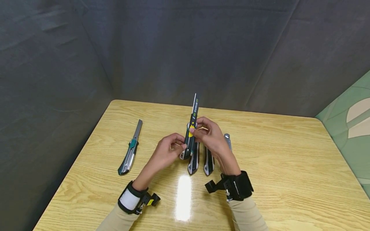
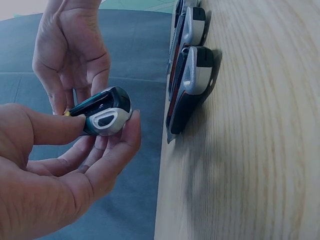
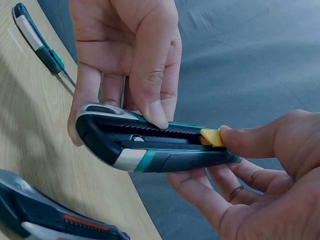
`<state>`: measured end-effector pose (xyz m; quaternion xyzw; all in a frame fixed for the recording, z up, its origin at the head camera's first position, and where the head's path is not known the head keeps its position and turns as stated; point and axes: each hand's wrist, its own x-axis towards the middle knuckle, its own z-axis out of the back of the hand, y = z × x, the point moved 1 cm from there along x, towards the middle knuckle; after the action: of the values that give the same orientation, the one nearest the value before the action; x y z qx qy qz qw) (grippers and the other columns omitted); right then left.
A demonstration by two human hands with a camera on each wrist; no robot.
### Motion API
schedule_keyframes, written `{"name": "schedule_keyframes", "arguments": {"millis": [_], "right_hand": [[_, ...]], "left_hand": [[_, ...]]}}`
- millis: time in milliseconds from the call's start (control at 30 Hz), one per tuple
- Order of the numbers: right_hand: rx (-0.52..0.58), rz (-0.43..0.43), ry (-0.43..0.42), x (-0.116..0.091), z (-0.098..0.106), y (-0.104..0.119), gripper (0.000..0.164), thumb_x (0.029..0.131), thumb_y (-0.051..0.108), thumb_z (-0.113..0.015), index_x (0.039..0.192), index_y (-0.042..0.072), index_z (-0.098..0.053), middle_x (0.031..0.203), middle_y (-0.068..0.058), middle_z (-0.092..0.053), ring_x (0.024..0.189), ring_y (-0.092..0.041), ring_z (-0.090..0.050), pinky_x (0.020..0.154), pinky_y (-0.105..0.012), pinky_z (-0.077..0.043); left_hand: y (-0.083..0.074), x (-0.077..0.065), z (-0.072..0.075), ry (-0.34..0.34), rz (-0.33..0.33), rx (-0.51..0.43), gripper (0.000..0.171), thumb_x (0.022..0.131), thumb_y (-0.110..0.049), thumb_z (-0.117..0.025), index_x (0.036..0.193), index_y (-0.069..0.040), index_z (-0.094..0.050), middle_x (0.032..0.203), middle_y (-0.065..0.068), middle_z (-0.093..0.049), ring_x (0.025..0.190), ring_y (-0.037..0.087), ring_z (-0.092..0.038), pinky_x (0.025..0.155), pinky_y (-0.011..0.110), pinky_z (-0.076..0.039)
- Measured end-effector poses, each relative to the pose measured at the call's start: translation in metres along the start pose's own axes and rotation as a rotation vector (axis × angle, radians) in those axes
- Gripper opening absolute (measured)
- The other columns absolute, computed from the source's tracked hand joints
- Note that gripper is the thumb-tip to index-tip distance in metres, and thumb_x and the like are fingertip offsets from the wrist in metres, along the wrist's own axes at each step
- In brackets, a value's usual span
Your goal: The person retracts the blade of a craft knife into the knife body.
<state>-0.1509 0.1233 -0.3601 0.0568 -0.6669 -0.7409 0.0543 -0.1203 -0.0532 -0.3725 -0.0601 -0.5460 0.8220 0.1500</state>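
Observation:
Both hands hold one utility knife (image 1: 189,141) above the table, tilted with its tip pointing up and away. It has a dark body with teal and silver trim, a yellow slider (image 3: 213,137) and a long dark strip with printed lettering beside a bright thin edge. My left hand (image 1: 169,149) pinches the rear end between thumb and fingers. Higher up, my right hand (image 1: 210,134) grips the body, its thumb at the yellow slider. Below the hands lie silver-and-black utility knives (image 1: 208,162), partly hidden by the hands and the held knife.
Left of the hands, another utility knife (image 1: 128,154) with a teal slider lies on the wooden table (image 1: 289,160), its blade out. A grey metal end (image 1: 227,138) shows beyond the right wrist. Dark cloth (image 1: 185,48) hangs behind the table; a green patterned surface (image 1: 349,128) stands right.

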Motion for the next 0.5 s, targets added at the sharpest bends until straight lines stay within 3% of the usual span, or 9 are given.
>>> {"name": "schedule_keyframes", "arguments": {"millis": [133,333,500], "right_hand": [[0.000,0.002,0.005,-0.0011,-0.0015,0.0000,0.025,0.086,0.007,-0.066,0.109,0.003,-0.057,0.101,-0.017,-0.053,0.084,-0.028,-0.064,0.073,-0.046,-0.057],[-0.032,0.030,0.004,-0.0027,-0.0047,0.0008,0.027,0.084,0.006,-0.067,0.109,0.005,-0.057,0.102,-0.017,-0.054,0.082,-0.025,-0.063,0.077,-0.052,-0.054],[-0.021,0.026,0.010,-0.0021,-0.0043,0.0000,0.027,0.085,0.003,-0.065,0.110,0.003,-0.056,0.106,-0.024,-0.053,0.084,-0.026,-0.065,0.074,-0.049,-0.055]], "left_hand": [[0.0123,0.0042,-0.0017,-0.004,-0.006,0.000,0.013,0.088,-0.013,-0.064,0.100,-0.008,-0.064,0.092,0.009,-0.067,0.080,0.018,-0.061,0.071,0.039,-0.054],[0.0150,0.0050,-0.0004,-0.009,-0.011,-0.006,0.011,0.088,-0.012,-0.064,0.099,-0.009,-0.064,0.092,0.009,-0.067,0.081,0.018,-0.062,0.069,0.039,-0.055],[0.0144,0.0058,-0.0001,0.000,-0.019,-0.016,0.012,0.088,-0.012,-0.064,0.099,-0.007,-0.064,0.093,0.011,-0.067,0.081,0.018,-0.062,0.073,0.041,-0.055]]}}
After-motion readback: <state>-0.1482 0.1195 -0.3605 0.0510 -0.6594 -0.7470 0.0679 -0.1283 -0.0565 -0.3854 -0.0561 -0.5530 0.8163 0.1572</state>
